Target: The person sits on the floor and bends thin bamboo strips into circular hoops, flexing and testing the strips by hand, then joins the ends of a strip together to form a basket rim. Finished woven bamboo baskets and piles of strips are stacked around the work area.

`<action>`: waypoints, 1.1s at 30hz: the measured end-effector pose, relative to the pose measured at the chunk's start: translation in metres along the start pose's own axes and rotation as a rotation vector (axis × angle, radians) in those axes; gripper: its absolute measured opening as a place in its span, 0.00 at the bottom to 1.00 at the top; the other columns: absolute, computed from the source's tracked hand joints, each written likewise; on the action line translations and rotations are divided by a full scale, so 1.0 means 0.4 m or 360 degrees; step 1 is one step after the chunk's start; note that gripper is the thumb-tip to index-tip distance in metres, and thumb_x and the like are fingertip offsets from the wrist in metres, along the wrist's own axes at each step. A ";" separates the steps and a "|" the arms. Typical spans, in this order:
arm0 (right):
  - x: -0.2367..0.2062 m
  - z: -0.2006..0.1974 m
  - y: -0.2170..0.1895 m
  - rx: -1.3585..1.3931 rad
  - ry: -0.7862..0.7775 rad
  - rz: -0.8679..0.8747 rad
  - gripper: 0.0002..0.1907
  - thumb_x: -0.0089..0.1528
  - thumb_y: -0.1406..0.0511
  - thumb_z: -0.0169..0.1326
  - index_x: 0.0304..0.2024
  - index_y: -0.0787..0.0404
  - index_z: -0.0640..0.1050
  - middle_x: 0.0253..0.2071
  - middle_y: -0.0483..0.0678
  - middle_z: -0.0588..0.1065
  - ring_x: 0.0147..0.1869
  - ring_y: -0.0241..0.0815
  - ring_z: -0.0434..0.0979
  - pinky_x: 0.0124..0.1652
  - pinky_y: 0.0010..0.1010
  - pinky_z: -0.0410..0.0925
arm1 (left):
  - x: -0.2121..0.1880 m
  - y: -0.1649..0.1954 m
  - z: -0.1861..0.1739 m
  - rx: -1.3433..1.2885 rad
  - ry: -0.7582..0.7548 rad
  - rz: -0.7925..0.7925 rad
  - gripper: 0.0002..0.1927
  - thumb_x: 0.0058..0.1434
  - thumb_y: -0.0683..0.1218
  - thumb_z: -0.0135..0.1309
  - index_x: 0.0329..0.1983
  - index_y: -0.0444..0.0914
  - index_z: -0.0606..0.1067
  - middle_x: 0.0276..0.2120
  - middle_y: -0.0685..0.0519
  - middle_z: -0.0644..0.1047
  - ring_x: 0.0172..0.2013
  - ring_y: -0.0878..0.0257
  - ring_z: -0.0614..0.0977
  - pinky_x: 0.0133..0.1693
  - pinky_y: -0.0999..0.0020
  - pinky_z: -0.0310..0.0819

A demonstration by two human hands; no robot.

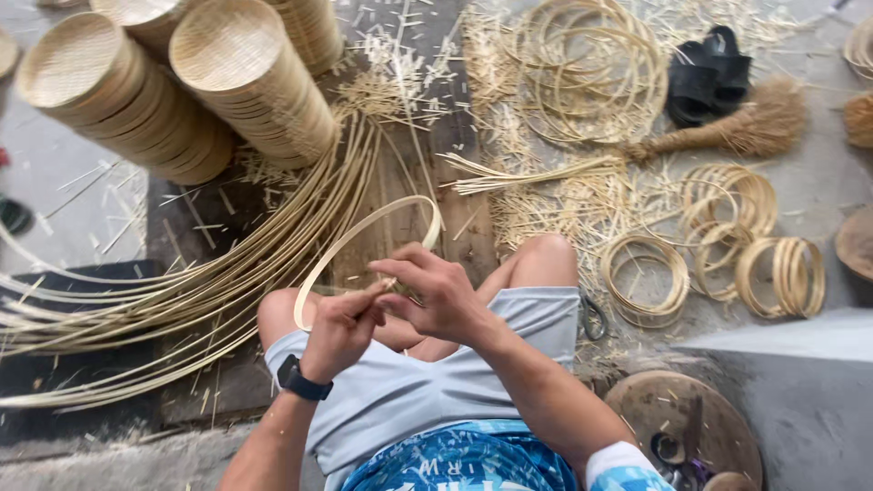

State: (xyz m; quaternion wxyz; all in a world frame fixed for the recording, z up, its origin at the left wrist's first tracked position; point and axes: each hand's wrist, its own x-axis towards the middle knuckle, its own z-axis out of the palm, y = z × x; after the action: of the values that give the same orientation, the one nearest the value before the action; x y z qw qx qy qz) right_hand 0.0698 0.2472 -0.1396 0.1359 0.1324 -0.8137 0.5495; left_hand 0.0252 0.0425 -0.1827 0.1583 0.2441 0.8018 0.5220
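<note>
Both hands meet over the person's lap, bending a thin bamboo strip (364,235) into a hoop. The left hand (341,329) has its grip pinched shut on the strip where the two ends seem to overlap, and the right hand (436,293) is closed on the same spot from the other side, fingers curled over the join; the exact overlap is hidden under the fingers. The loop arcs up and away from the hands, out over the knees and above the dark board on the floor. By the look of it, the step in hand is closing the ring: the curve is formed but the ends are held only by fingers. The next move would call for keeping that pinch tight so the springy strip does not flick open, while the ends are slid to the right overlap and fixed. A sheaf of long strips (182,282) lies to the left, stacked woven trays (245,73) sit beyond it, and finished hoops (727,245) lie on the floor to the right beside a small broom (737,127).
</note>
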 end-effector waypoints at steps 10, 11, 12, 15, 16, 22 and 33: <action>-0.078 0.190 0.136 0.2214 -0.0089 0.0658 0.07 0.77 0.66 0.54 0.49 0.65 0.79 0.38 0.48 0.78 0.37 0.34 0.76 0.34 0.24 0.66 | -0.092 -0.084 0.018 -0.1403 0.0558 -0.0384 0.17 0.68 0.38 0.56 0.60 0.30 0.76 0.34 0.54 0.79 0.26 0.73 0.73 0.25 0.81 0.65; -0.074 0.223 0.136 0.2545 -0.0074 0.0708 0.07 0.78 0.66 0.54 0.51 0.64 0.78 0.40 0.50 0.80 0.37 0.36 0.78 0.33 0.24 0.67 | -0.098 -0.083 0.015 -0.1369 0.0618 -0.0434 0.16 0.66 0.37 0.57 0.57 0.30 0.77 0.34 0.54 0.79 0.25 0.73 0.72 0.25 0.81 0.64; -0.071 0.259 0.129 0.2511 0.0003 0.0857 0.08 0.76 0.64 0.54 0.52 0.64 0.78 0.41 0.49 0.80 0.39 0.36 0.78 0.34 0.24 0.68 | -0.107 -0.079 0.011 -0.1086 0.0752 -0.0485 0.16 0.66 0.39 0.58 0.57 0.32 0.78 0.32 0.52 0.78 0.25 0.71 0.72 0.25 0.81 0.65; -0.065 0.336 0.095 0.2470 0.0100 0.1215 0.13 0.72 0.61 0.52 0.54 0.63 0.77 0.44 0.47 0.80 0.46 0.36 0.80 0.43 0.27 0.72 | -0.134 -0.053 -0.011 -0.0128 0.1052 -0.0321 0.15 0.66 0.42 0.60 0.56 0.34 0.80 0.35 0.48 0.76 0.30 0.67 0.74 0.30 0.78 0.68; -0.066 0.357 0.081 0.2511 0.0041 0.1284 0.14 0.71 0.61 0.51 0.54 0.62 0.77 0.46 0.45 0.81 0.49 0.36 0.81 0.48 0.27 0.74 | -0.142 -0.045 -0.018 0.0253 0.1086 -0.0070 0.14 0.65 0.42 0.62 0.53 0.32 0.80 0.40 0.48 0.74 0.36 0.66 0.75 0.35 0.77 0.71; -0.054 0.402 0.066 0.2612 -0.0189 0.1022 0.09 0.75 0.63 0.54 0.49 0.63 0.79 0.45 0.47 0.78 0.47 0.38 0.77 0.51 0.31 0.71 | -0.186 -0.043 -0.042 0.0269 0.0962 -0.0021 0.13 0.63 0.43 0.61 0.47 0.31 0.81 0.48 0.48 0.71 0.40 0.58 0.77 0.33 0.70 0.76; -0.035 0.257 0.155 -0.0702 -0.0469 -0.0071 0.09 0.52 0.60 0.60 0.32 0.55 0.81 0.31 0.50 0.79 0.39 0.53 0.80 0.40 0.47 0.71 | -0.045 -0.080 -0.053 -0.0738 -0.0157 -0.1340 0.15 0.61 0.41 0.58 0.47 0.26 0.79 0.34 0.41 0.84 0.31 0.56 0.85 0.37 0.62 0.82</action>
State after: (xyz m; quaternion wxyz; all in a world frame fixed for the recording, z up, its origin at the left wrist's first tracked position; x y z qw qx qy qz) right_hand 0.0525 0.1748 -0.2350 0.0536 0.1960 -0.9217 0.3305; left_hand 0.0221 0.0056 -0.2035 0.4440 -0.1189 0.6849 0.5654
